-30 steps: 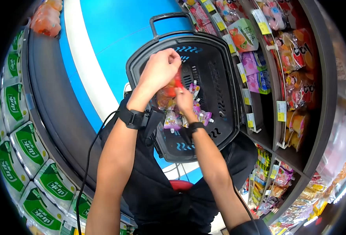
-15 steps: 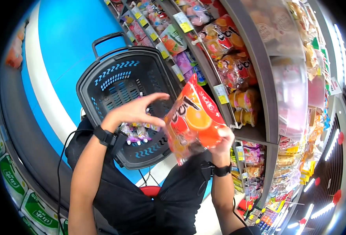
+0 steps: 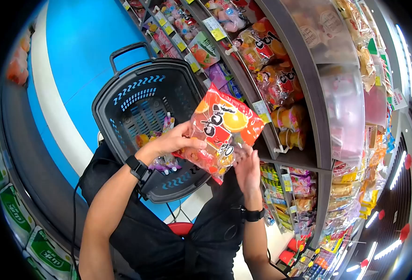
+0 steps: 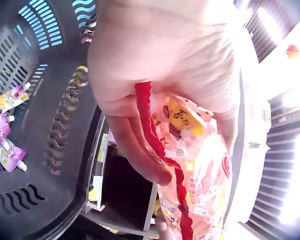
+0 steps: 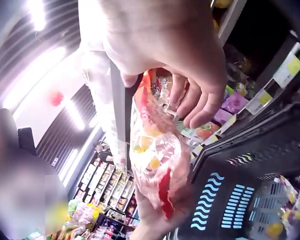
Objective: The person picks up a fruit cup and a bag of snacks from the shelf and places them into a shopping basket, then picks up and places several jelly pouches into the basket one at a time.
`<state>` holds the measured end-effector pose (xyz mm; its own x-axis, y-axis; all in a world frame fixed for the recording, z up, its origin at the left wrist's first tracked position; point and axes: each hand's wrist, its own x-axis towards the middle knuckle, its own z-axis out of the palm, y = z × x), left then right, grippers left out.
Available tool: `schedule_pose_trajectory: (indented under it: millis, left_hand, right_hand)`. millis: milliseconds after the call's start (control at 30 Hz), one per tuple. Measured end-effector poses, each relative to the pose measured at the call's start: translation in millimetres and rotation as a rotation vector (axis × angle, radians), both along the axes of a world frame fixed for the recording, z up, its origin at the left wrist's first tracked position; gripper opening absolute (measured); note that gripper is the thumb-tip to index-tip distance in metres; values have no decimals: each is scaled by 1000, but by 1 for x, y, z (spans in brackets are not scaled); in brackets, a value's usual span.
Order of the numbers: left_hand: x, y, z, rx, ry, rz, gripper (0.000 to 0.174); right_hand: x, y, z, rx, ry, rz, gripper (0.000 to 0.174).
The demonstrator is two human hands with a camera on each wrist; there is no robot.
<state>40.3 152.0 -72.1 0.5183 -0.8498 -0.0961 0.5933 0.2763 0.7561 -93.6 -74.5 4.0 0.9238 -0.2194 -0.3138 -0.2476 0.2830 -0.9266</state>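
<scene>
In the head view a red and clear snack bag (image 3: 224, 122), printed with an orange slice and showing fruit jellies inside, is held up over the basket's right side and the lap. My left hand (image 3: 171, 140) grips its left edge, thumb across the front and the other fingers behind. A torn-looking red seam strip runs down the bag (image 4: 177, 182) in the left wrist view. The right hand (image 3: 248, 170) has loosely bent fingers at the bag's lower right edge. In the right wrist view those fingers (image 5: 202, 102) lie beside the bag's end, not closed around it.
A black shopping basket (image 3: 104, 109) holds several pouches with spouts (image 3: 166, 165) and a yellow-orange packet (image 3: 143, 138). Shelves (image 3: 304, 74) with similar jelly bags (image 3: 278, 84) and price tags rise close on the right. Green-and-white packs (image 3: 17, 212) line the left.
The hands left the basket with the snack bag now held up to its right. The left hand, spread beside the bag half a second ago, now grips it; the right hand has loosened its grip on the corner.
</scene>
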Motion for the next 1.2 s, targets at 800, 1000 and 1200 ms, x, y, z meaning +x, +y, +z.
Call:
schedule_pose_trajectory:
  millis: [800,1000,1200]
  left_hand:
    - [5,-13,-25,519,-292,-54,81]
    - [16,-11,-20,504,-400,12,81]
    - [19,-20,-16,580,-365,12,91]
  right_hand:
    - [18,24,-83,94,324,-92,58]
    - [30,24,-79,152,276,3,65]
    - [37,26,-84,105,230,-148,52]
